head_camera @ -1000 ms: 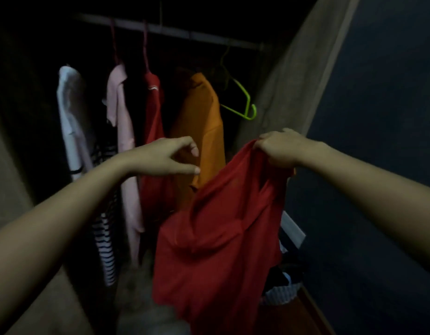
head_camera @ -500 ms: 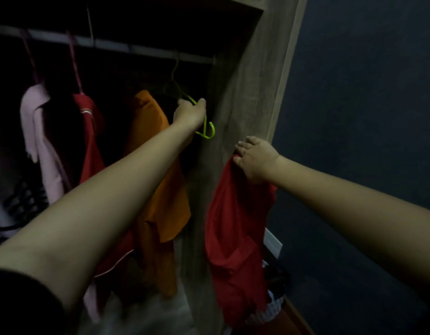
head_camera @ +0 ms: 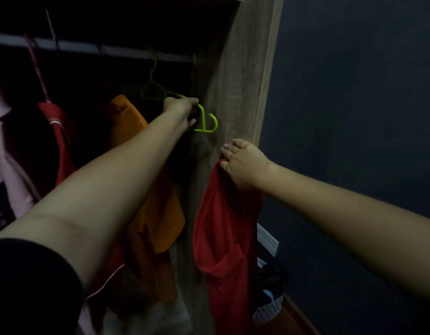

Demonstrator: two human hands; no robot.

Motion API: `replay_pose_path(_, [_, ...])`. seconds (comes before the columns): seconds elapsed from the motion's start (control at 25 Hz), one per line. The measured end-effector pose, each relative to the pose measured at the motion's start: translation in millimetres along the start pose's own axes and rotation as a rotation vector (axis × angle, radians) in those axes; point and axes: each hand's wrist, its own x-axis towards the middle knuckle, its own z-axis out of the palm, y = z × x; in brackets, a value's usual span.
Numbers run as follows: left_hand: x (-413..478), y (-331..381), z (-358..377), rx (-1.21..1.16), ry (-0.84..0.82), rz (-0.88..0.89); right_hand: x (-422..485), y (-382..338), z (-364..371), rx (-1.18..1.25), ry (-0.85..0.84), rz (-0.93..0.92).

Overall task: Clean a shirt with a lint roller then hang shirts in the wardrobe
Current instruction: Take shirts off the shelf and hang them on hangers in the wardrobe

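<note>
My left hand (head_camera: 182, 108) reaches into the open wardrobe and is closed around the arm of an empty lime-green hanger (head_camera: 204, 119) whose hook is over the metal rail (head_camera: 117, 50). My right hand (head_camera: 243, 163) grips the top of a loose red shirt (head_camera: 223, 238), which hangs limp in front of the wardrobe's wooden side panel (head_camera: 235, 81). No lint roller is in view.
On the rail hang an orange shirt (head_camera: 151, 209), a red garment (head_camera: 62, 136) on a red hanger and a pale pink one (head_camera: 6, 151) at the far left. A dark blue wall (head_camera: 354, 117) fills the right. A basket of clothes (head_camera: 269, 308) sits low by the wall.
My left hand went from in front of the hanging clothes up to the green hanger and closed on it. The view swung right; the red shirt now hangs by the side panel.
</note>
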Motion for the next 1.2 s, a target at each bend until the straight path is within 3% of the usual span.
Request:
replay_pose_path(0.24, [1,5,9,-0.079,0.023,-0.022,-2,-1,0,0.004,0.027,0.009])
replay_pose_path(0.52, [3,12,12,-0.193,-0.089,-0.036,-3,-2,2,0.037,0.061,0.003])
replay_pose_path(0.72, [-51,41,-4,-0.312,-0.23,-0.014,0,-3,6,0.042,0.055,0.008])
replay_pose_path(0.88, [-108,31,-57,-0.185,-0.273,-0.072,-2,-2,2,0.085,0.043,-0.011])
replay_pose_path(1.0, [-131,21,-120,-0.035,-0.179,-0.129,-3,-2,-5,0.131,0.044,-0.024])
replay_pose_path(1.2, [-168,12,-221,0.156,-0.158,-0.08,-2,-6,-10,0.238,0.072,0.017])
